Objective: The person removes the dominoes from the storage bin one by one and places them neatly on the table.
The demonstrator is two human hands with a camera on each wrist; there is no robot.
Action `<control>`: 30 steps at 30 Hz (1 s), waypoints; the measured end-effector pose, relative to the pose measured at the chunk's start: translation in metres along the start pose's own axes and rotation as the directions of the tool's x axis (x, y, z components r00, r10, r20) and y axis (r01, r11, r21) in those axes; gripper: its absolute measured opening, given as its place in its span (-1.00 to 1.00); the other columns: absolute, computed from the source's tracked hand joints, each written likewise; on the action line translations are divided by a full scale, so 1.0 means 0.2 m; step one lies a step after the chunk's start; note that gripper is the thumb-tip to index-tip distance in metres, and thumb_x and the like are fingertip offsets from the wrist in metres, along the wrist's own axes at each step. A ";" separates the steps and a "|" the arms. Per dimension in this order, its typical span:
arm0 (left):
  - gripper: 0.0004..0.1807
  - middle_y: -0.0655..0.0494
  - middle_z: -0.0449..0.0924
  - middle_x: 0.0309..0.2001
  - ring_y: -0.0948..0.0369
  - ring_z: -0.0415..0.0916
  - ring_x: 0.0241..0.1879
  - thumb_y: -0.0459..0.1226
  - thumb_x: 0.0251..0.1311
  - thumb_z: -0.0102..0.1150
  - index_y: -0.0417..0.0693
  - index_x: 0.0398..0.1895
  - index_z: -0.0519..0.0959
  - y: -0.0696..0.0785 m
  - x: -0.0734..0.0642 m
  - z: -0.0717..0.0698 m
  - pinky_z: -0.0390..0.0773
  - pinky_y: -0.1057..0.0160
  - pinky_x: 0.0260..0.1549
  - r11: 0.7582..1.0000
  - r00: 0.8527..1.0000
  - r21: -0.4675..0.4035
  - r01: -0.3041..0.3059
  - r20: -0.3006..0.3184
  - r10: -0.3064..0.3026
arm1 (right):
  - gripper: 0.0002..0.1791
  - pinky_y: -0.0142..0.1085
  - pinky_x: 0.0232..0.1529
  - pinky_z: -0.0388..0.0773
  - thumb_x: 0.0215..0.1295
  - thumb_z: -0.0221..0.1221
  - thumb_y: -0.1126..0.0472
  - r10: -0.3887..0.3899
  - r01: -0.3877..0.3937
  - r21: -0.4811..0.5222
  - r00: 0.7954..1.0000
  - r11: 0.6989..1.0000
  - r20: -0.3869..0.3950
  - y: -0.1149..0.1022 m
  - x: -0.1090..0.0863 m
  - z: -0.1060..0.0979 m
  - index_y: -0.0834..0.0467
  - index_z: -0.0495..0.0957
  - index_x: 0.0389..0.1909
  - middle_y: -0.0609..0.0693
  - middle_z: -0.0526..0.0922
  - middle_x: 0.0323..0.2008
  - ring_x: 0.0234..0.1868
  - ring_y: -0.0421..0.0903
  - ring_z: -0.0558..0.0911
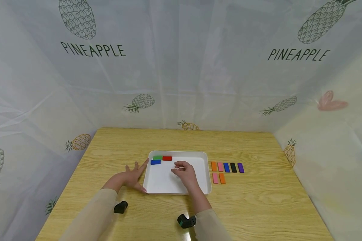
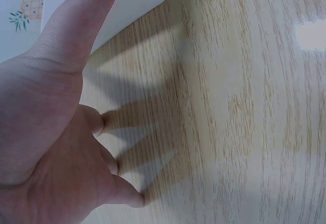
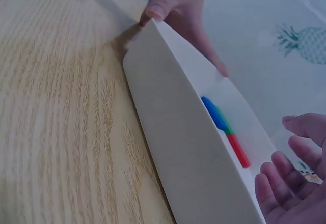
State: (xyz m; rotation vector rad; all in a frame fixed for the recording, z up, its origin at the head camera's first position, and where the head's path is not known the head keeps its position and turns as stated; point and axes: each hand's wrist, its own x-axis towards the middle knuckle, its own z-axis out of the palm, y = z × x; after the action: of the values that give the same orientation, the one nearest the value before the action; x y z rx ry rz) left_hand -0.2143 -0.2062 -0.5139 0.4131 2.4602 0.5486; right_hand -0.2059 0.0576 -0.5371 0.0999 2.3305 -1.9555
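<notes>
A white tray [image 1: 161,182] lies on the wooden table. In its far left corner a green block [image 1: 158,158] and a red block [image 1: 167,158] sit end to end along the back wall, with a blue block [image 1: 155,162] just in front of the green one. My left hand [image 1: 132,176], fingers spread wide, touches the tray's left side with index finger and thumb. Over the middle of the tray is my right hand [image 1: 186,174], its fingers loosely bent and thumb apart, with nothing between them. The right wrist view also shows these right fingers [image 3: 285,180] bare.
Right of the tray, a row holds an orange block [image 1: 214,166], a pink block [image 1: 220,167], a blue block [image 1: 227,167], a black block [image 1: 233,167] and a purple block [image 1: 240,168]. Nearer lie another pink block [image 1: 215,178] and orange block [image 1: 222,178]. A pineapple-printed curtain [image 1: 181,67] surrounds the table.
</notes>
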 end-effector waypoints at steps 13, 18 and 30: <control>0.50 -0.66 -0.33 0.39 -0.74 -0.40 0.19 0.20 -0.24 0.50 0.02 0.54 -0.43 0.00 -0.01 -0.01 -0.16 -0.65 0.01 1.000 1.000 0.019 0.005 -0.012 -0.005 | -0.53 -0.26 -0.15 0.49 0.05 0.44 0.26 0.092 -0.085 -0.111 0.994 0.990 0.058 0.03 0.10 0.10 0.26 0.59 0.01 0.07 0.60 -0.16 -0.21 -0.08 0.49; 0.51 -0.64 -0.35 0.40 -0.73 -0.42 0.20 0.21 -0.26 0.50 0.04 0.55 -0.43 0.00 -0.01 -0.01 -0.18 -0.64 0.02 1.000 1.000 0.012 0.019 -0.008 -0.019 | -0.45 -0.18 -0.10 0.48 0.07 0.44 0.22 0.098 -0.063 -0.227 0.985 0.972 0.144 0.03 0.15 0.08 0.22 0.54 0.11 0.06 0.54 -0.07 -0.12 -0.04 0.48; 0.49 -0.62 -0.34 0.41 -0.72 -0.40 0.21 0.20 -0.22 0.50 0.06 0.55 -0.43 -0.01 0.00 0.00 -0.19 -0.63 0.04 1.000 1.000 0.016 0.018 -0.001 -0.018 | -0.19 -0.31 -0.39 0.54 0.07 0.45 0.24 0.137 -0.046 -0.342 0.960 0.938 0.245 0.04 0.23 0.06 0.03 0.35 0.38 0.05 0.41 -0.13 -0.43 -0.08 0.48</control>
State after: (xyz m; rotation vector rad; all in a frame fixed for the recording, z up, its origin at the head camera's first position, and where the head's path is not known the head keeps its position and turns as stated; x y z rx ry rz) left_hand -0.2149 -0.2070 -0.5148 0.3971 2.4679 0.5221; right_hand -0.2500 0.0471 -0.5519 -0.0739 2.3839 -1.4050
